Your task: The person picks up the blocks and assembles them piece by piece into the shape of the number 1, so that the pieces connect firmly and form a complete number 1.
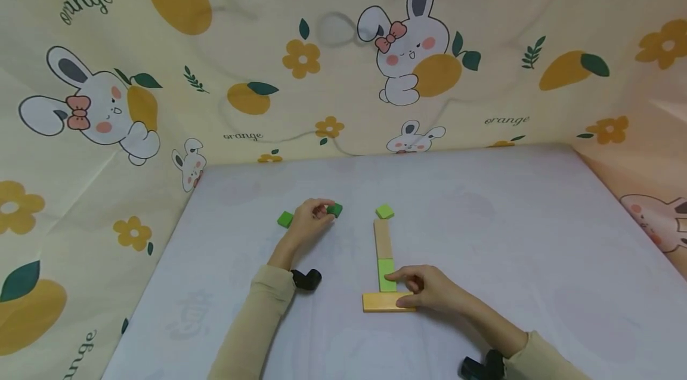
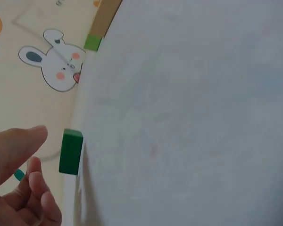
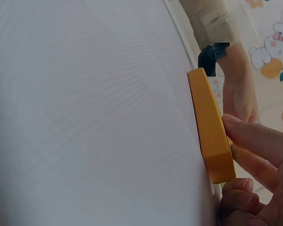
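Note:
In the head view my left hand (image 1: 308, 222) is at a dark green block (image 1: 335, 210), thumb and a fingertip beside it. The left wrist view shows that green block (image 2: 71, 151) apart from the thumb. My right hand (image 1: 437, 289) touches two blocks: a fingertip rests on a lime-green block (image 1: 385, 266), the thumb on a yellow block (image 1: 378, 302) lying crosswise. A tan wooden block (image 1: 383, 238) continues the line beyond the lime one, with a small light green block (image 1: 384, 211) at its far end. The right wrist view shows the thumb against the yellow block (image 3: 207, 117).
Another green block (image 1: 285, 219) lies just left of the left hand, partly hidden by it. White cloth (image 1: 483, 225) covers the table. A patterned curtain (image 1: 333, 87) rises behind it and along both sides.

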Demonstrator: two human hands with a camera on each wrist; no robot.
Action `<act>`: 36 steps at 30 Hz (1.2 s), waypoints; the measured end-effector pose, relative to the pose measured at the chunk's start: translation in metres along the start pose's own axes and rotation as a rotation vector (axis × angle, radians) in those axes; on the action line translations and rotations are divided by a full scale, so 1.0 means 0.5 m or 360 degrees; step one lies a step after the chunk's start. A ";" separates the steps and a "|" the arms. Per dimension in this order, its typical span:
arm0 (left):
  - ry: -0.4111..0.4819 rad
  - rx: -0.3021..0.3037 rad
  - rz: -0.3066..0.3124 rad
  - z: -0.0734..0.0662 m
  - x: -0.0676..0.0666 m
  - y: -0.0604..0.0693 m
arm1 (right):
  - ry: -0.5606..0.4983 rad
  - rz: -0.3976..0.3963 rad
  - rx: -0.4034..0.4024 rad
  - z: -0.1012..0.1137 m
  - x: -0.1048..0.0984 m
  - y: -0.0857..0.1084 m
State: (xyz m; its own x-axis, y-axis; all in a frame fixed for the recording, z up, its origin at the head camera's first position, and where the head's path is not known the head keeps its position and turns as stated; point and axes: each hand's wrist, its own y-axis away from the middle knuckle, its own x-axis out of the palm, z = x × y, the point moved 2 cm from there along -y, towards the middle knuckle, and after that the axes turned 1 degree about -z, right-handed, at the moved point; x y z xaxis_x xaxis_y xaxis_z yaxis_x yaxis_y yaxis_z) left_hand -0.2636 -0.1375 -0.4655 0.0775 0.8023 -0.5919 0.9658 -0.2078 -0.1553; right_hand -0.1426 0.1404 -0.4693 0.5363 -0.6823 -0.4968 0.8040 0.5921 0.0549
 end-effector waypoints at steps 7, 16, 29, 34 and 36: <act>-0.0010 -0.0017 0.0131 0.015 -0.001 -0.023 | 0.0002 0.0010 0.0052 -0.004 0.001 0.001; -0.0059 -0.0157 0.0351 0.031 -0.002 -0.045 | 0.0002 0.0022 0.0022 -0.004 0.000 0.002; -0.0120 -0.0177 0.0352 0.030 -0.006 -0.050 | -0.0004 0.0036 0.0033 -0.006 -0.003 -0.001; -0.0121 -0.0165 0.0350 0.035 -0.005 -0.050 | -0.0008 0.0035 0.0022 -0.008 -0.001 -0.002; -0.0117 -0.0163 0.0344 0.036 -0.005 -0.050 | -0.0001 0.0031 0.0030 -0.009 -0.001 -0.002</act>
State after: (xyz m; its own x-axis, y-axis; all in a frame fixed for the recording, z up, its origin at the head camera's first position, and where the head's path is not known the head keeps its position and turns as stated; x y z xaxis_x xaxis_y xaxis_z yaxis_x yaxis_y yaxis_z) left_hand -0.2925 -0.1446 -0.4745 0.2700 0.7017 -0.6593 0.9491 -0.3093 0.0595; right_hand -0.1447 0.1420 -0.4732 0.5520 -0.6710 -0.4950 0.7981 0.5971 0.0806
